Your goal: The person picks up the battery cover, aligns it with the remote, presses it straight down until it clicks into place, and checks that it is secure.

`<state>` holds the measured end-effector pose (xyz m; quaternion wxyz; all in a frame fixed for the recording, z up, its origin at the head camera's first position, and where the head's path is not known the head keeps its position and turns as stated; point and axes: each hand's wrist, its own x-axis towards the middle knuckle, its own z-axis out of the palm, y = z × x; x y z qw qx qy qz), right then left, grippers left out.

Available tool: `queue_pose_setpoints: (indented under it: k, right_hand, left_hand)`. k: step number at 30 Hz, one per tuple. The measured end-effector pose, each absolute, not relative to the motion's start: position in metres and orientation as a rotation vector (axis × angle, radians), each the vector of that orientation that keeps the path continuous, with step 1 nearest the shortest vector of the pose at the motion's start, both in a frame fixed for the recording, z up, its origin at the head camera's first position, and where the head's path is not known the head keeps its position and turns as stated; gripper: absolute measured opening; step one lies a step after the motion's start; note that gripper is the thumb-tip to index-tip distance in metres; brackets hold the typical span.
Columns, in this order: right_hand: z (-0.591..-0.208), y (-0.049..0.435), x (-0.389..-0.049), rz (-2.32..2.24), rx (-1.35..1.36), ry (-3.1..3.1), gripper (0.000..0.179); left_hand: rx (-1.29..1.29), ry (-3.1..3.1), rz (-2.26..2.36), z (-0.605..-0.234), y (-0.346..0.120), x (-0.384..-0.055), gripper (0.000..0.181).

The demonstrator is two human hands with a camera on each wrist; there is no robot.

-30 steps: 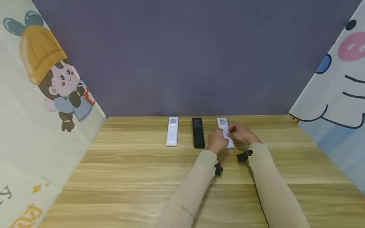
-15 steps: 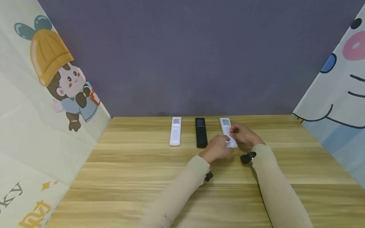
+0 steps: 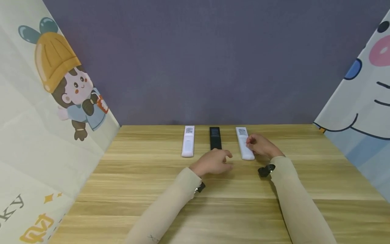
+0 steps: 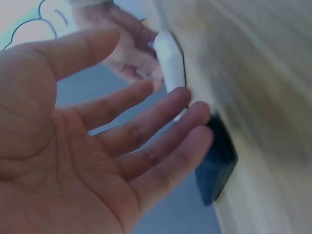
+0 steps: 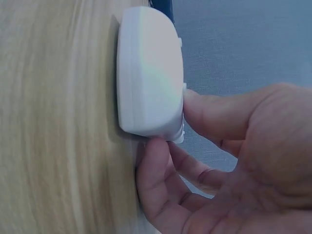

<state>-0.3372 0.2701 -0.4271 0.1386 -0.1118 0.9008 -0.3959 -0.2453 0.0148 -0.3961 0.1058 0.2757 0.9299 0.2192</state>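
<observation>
Three remote controls lie back side up in a row: a white remote control (image 3: 188, 141) on the left, a black remote control (image 3: 215, 138) in the middle and another white remote control (image 3: 244, 145) on the right. My right hand (image 3: 262, 145) is at the right-hand one. Its thumb (image 5: 209, 112) touches the back while curled fingers press the side edge, pinching it in the right wrist view. My left hand (image 3: 212, 162) hovers palm inward with loosely spread fingers and nothing in them. In the head view it covers the lower end of the black remote control.
The wooden table (image 3: 146, 189) ends at a dark grey partition (image 3: 195, 61) just behind the remote controls. Printed cartoon panels stand on both sides, the left panel (image 3: 27, 135) and the right panel (image 3: 362, 112). Each wrist carries a small black camera (image 3: 266, 170).
My left hand has let go of the right-hand white remote control and moved left, its fingers spreading. The right hand stays at that remote control. The head view has shifted slightly.
</observation>
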Motion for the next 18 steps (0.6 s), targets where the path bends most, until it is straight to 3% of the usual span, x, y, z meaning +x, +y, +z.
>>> queue_pose_setpoints:
  k: [9,18]
  right_hand:
    - [-0.427,0.268,-0.336,-1.097,-0.309,2.641,0.009]
    - [-0.423,0.274,-0.335,-0.99,-0.461,2.698,0.009]
  left_hand:
    - [0.737,2.619,0.524,-0.382,-0.022,-0.243,0.052]
    - [0.564,2.608,0.54,-0.371,-0.054,-0.247,0.041]
